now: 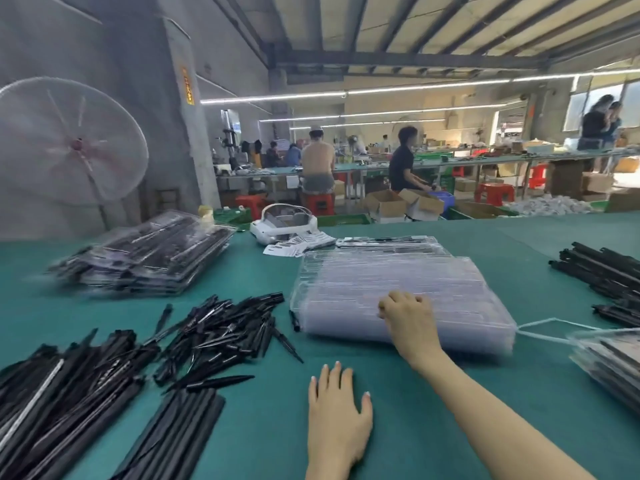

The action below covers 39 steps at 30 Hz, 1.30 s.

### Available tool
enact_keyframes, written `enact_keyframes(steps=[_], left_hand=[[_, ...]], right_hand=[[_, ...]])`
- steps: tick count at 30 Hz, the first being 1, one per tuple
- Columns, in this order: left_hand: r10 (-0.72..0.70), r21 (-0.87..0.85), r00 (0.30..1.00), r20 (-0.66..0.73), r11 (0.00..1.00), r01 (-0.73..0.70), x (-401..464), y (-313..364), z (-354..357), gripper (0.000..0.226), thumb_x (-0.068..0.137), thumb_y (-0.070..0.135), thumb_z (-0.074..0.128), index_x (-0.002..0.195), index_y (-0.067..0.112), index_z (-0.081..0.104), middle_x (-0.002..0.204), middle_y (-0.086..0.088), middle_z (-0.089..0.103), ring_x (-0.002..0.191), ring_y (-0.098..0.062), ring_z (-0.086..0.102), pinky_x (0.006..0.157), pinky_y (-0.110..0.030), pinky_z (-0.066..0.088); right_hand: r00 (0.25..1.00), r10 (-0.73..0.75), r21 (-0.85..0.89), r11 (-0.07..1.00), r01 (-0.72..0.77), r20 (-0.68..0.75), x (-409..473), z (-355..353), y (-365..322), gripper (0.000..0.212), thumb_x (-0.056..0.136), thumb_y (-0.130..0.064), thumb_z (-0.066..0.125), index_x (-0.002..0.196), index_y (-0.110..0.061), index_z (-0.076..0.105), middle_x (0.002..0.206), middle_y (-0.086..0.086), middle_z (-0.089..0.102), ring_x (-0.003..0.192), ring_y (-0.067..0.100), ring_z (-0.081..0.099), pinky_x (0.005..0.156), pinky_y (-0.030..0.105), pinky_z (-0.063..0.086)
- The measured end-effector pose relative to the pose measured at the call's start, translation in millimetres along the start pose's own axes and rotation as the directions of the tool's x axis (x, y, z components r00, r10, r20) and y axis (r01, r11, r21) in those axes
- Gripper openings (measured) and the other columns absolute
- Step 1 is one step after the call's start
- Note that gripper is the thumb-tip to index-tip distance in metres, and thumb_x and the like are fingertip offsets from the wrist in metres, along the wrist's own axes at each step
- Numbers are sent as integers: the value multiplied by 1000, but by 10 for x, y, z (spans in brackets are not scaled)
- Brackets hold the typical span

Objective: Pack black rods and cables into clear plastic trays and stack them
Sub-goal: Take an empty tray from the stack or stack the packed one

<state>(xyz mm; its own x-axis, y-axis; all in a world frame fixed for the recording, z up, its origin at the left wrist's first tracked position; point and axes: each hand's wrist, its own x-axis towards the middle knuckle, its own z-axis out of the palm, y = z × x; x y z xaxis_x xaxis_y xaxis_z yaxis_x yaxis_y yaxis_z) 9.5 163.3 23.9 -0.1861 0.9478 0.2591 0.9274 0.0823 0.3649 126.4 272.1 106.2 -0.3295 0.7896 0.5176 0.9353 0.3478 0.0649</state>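
We see the green table (pixel 398 427) from above. Our left hand (pixel 337 407) lies flat on it at 6 o'clock, with straight fingers, holding nothing. Our right hand (pixel 407 315) reaches to the stack of empty clear trays (pixel 391 282) at the centre; its fingers curl on the near top edge, gripping the upper tray. Loose black rods (pixel 69 386) and short black pieces (pixel 225 327) lie at 8 o'clock. Packed trays (pixel 145 254) stand piled at 10 o'clock, more rods (pixel 599 268) at 3 o'clock, another packed pile (pixel 609 362) at 4 o'clock.
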Motion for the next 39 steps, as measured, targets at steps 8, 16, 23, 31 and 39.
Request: enact_keyframes(steps=[8, 16, 23, 31, 39], left_hand=[[-253, -540, 854, -455, 841, -38, -94, 49, -215, 49, 98, 21, 43, 144, 8, 28, 148, -6, 30, 135, -18, 32, 110, -25, 21], [-27, -135, 910, -413, 990, -32, -454, -77, -422, 30, 91, 31, 46, 120, 28, 55, 133, 10, 45, 139, -6, 29, 113, -41, -14], [233, -6, 971, 57, 973, -233, -534, -233, -610, 53, 100, 45, 28, 149, 43, 9, 154, 21, -17, 141, -3, -26, 111, -35, -27], [93, 100, 937, 337, 986, -134, -725, -228, -539, 54, 101, 38, 22, 149, 42, -2, 153, 12, -27, 145, -14, -20, 113, -44, -19], [-34, 110, 984, 177, 994, 14, -740, -133, -594, 56, 94, 55, 24, 144, 31, 18, 150, 5, 14, 139, -20, 9, 114, -44, 2]], right_hand=[[923, -197, -5, 978, 207, -331, -693, -65, 58, 25, 84, -16, 49, 62, -12, 61, 61, 4, 50, 53, 27, 54, 60, 34, 30], [861, -458, 199, 843, 500, -222, -1503, -108, -121, 68, 102, -36, 22, 49, -20, 61, 52, -2, 48, 43, 15, 51, 37, 20, 37], [612, -758, 386, 646, 659, 224, -1476, -526, 62, 37, 100, -33, 44, 73, -8, 45, 64, 6, 37, 75, 25, 60, 62, 19, 36], [899, -73, 313, 947, -74, 433, -1517, -654, -147, 101, 68, -87, -9, 150, -32, 9, 158, 1, 1, 145, 22, 10, 108, 58, 22], [881, -89, 299, 952, -61, 464, -1759, -617, -316, 61, 82, -79, 2, 118, -51, 42, 111, -8, 70, 94, 19, 71, 75, 62, 48]])
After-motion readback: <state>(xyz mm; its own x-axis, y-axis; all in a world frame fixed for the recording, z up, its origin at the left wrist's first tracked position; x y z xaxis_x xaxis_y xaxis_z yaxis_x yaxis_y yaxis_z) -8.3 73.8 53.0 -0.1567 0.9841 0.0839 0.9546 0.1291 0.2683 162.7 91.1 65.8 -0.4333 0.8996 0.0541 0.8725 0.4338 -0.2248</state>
